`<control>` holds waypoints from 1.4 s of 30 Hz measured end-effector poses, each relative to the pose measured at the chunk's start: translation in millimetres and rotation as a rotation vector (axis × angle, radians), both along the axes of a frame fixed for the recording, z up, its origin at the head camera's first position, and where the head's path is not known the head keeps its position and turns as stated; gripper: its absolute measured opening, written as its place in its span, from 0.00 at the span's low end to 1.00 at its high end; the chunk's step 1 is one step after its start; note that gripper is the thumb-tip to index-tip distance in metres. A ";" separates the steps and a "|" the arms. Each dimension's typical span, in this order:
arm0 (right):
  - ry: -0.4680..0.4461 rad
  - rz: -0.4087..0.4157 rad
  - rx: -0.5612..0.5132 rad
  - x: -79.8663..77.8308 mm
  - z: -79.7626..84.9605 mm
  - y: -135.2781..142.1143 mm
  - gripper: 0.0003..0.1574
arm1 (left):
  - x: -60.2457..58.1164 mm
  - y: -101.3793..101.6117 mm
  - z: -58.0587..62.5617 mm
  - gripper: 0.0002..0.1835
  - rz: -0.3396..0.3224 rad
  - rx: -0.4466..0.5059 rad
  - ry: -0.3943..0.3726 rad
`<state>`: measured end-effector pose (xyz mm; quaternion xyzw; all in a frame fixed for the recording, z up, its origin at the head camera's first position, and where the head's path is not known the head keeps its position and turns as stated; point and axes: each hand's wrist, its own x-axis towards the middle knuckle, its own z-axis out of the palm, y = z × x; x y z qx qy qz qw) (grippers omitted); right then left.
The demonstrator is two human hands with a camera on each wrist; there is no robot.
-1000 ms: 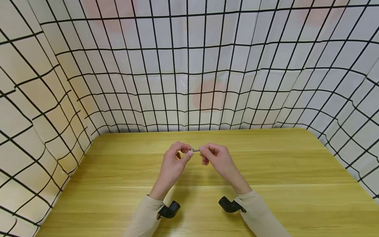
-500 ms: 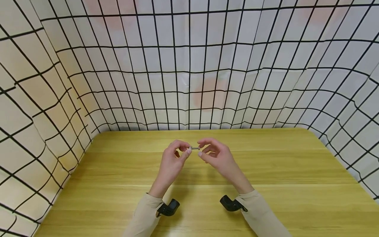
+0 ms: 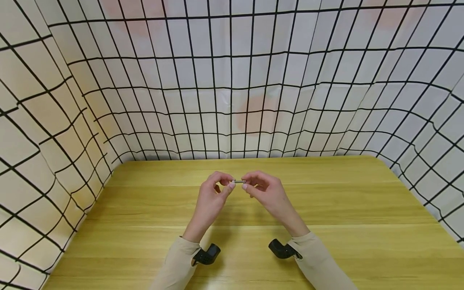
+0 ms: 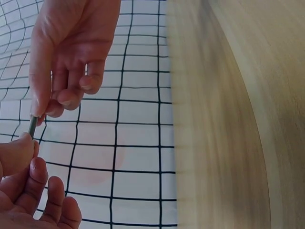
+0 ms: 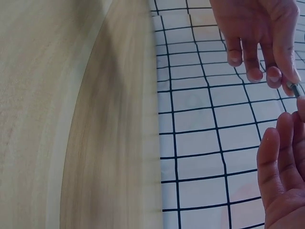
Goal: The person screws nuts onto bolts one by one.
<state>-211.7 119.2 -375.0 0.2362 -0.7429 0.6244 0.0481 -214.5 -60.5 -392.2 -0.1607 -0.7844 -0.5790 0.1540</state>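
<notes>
A small metal bolt is held level between the two hands, over the far half of the table. The thumb and index finger of the left hand pinch its left end. Thumb and index finger of the right hand close on its other end, leaving only a short middle stretch showing. Ridged thread shows on the bolt in the right wrist view. In the left wrist view, the bare bolt bridges the fingertips of both hands. Both ends are partly covered by fingers.
A wooden table lies beneath the hands. Behind it and at its sides hangs a white sheet with a black grid. Black wrist cameras, the left camera and right camera, sit at the beige sleeves.
The right fingers first pinched the bolt's right end, then spread apart and bared that end, and now close on it again. The left hand keeps its pinch nearly in place.
</notes>
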 end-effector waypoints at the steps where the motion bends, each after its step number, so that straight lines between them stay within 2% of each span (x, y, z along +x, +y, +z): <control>1: -0.006 -0.001 0.004 0.1 0.1 -0.1 0.09 | 0.1 0.0 0.0 0.03 0.001 -0.001 -0.002; 7: -0.023 -0.001 0.015 -0.1 -0.7 -0.4 0.05 | 0.1 0.6 0.5 0.02 -0.004 -0.008 -0.006; 19: -0.045 -0.039 0.033 1.6 1.1 -1.9 0.10 | 0.6 2.7 -0.4 0.03 0.004 -0.006 -0.001; 24: -0.057 -0.020 0.013 1.5 2.0 -0.7 0.14 | 0.6 2.5 -0.1 0.03 0.010 -0.016 0.004; 33: -0.019 -0.004 -0.002 3.0 3.8 -0.6 0.18 | 0.6 1.1 -1.3 0.02 0.027 0.005 -0.028; 36: -0.002 0.007 -0.006 1.1 -0.5 -0.2 0.16 | 0.3 0.8 -1.7 0.02 0.029 0.009 -0.038; 42: 0.026 0.003 0.015 -10.4 -19.7 3.7 0.10 | -0.1 1.0 -0.6 0.02 0.020 0.014 -0.031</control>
